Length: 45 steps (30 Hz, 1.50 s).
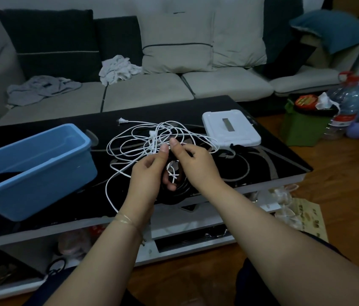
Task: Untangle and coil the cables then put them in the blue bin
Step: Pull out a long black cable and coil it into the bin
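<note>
A tangle of thin white cable (130, 142) lies spread in loops on the black table (262, 164), with a white plug (121, 121) at its far end. My left hand (150, 173) pinches several strands of it between thumb and fingers, raised a little off the table. My right hand (194, 164) pinches the same bundle right beside it, thumb tip against the left thumb. A dark cable (174, 193) lies under both hands, mostly hidden. The blue bin (41, 155) stands at the left of the table, with something dark inside.
A white flat box (231, 129) lies on the table's far right. A sofa with cushions and crumpled clothes runs behind the table. On the floor to the right stand a green bin (304, 129) and a large water bottle (346, 107). A shelf below the table holds clutter.
</note>
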### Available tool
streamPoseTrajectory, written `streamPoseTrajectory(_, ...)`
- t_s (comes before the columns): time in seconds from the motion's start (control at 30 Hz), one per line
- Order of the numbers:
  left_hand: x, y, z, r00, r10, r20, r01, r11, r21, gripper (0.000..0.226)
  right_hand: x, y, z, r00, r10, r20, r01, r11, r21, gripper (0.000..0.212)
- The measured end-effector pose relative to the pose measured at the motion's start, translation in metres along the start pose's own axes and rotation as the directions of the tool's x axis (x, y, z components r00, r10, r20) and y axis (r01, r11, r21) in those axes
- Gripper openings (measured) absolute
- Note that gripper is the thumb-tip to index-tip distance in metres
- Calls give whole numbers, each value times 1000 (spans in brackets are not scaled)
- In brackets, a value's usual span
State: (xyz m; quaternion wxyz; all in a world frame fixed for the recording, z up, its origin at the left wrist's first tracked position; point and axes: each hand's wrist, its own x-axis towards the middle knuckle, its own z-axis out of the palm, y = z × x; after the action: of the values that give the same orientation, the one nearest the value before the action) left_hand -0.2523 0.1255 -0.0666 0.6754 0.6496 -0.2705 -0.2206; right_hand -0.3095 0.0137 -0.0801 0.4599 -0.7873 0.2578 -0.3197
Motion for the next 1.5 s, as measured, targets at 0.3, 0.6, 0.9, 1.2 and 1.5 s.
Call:
streamPoseTrajectory(0.3, 11, -4, -3, 998, 54, -41, -50, 993, 103, 32, 61, 34, -77, 965, 245, -94, -250, 754, -607, 24)
streamPoseTrajectory(0.6, 19, -7, -13, 994, 94, -49, -85, 982, 172, 29, 67, 87, -79, 954, 296, -43, -170, 418, -893, 41)
streamPoseTrajectory(0.9, 29, -14, -22, 990, 105, -92, -87, 980, 180, 31, 79, 93, -82, 983, 157, -97, -183, 750, -636, 17)
streamPoseTrajectory(1.2, 34, -18, -24, 985, 109, -134, -82, 978, 194, 29, 76, 67, -98, 915, 233, -329, -250, 968, -11, 12)
streamPoseTrajectory(1.5, 29, -15, -19, 987, 96, -125, -64, 968, 241, 29, 40, -14, -99, 960, 232, 154, -278, 836, 473, 8)
